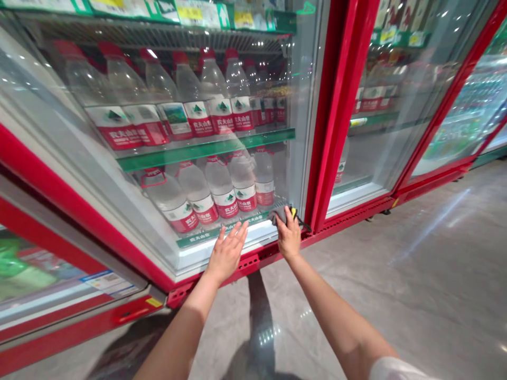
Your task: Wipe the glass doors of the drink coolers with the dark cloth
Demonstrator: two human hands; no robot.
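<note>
My right hand [289, 236] holds a bunched grey cloth [277, 214] with a yellow and black part at its right, against the lower right corner of a glass cooler door [292, 169]. My left hand [227, 255] is open, palm down and fingers stretched, at the door's bottom edge; whether it touches the glass I cannot tell. Behind the glass stand large water bottles [227, 198] with red and white labels on the bottom shelf. Red-capped bottles [222, 108] fill the shelf above.
A red frame post [332, 121] separates this cooler from further coolers [439, 121] on the right. Another red-framed cooler [71, 311] adjoins on the left. A green shelf strip [206, 150] runs behind the glass. Below lies a shiny grey floor [415, 285] with shadows.
</note>
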